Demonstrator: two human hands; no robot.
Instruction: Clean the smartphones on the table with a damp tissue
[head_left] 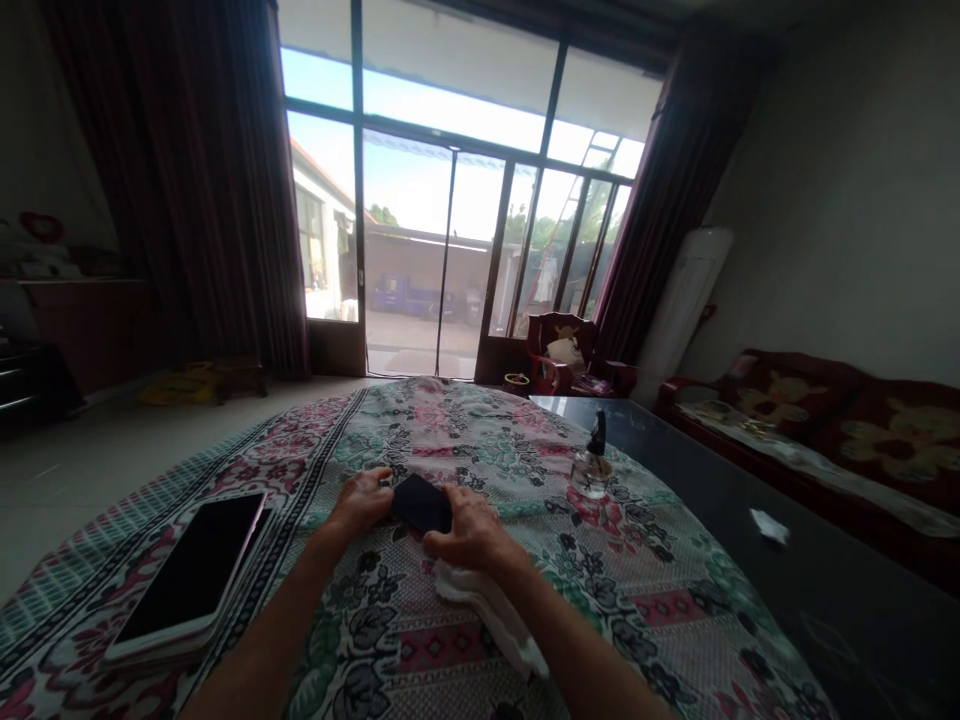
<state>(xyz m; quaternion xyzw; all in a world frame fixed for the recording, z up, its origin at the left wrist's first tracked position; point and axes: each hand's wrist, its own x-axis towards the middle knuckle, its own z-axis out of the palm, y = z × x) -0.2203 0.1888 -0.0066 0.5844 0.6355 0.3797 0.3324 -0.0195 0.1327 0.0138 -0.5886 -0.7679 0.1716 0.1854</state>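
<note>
Hands [474, 528] hold dark slab [422, 504], long axis left-to-right, right end nearer

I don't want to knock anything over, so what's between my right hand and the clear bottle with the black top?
Nothing but flowered tablecloth lies between your right hand and the bottle, as the head view shows.

From here I see both bare forearms reach in from the bottom edge, angling toward each other. My left hand [367, 502] sits near eleven o'clock of my right hand [474, 528], slightly apart, fingers bent; the right curls inward, its thumb pointing toward nine.
</note>
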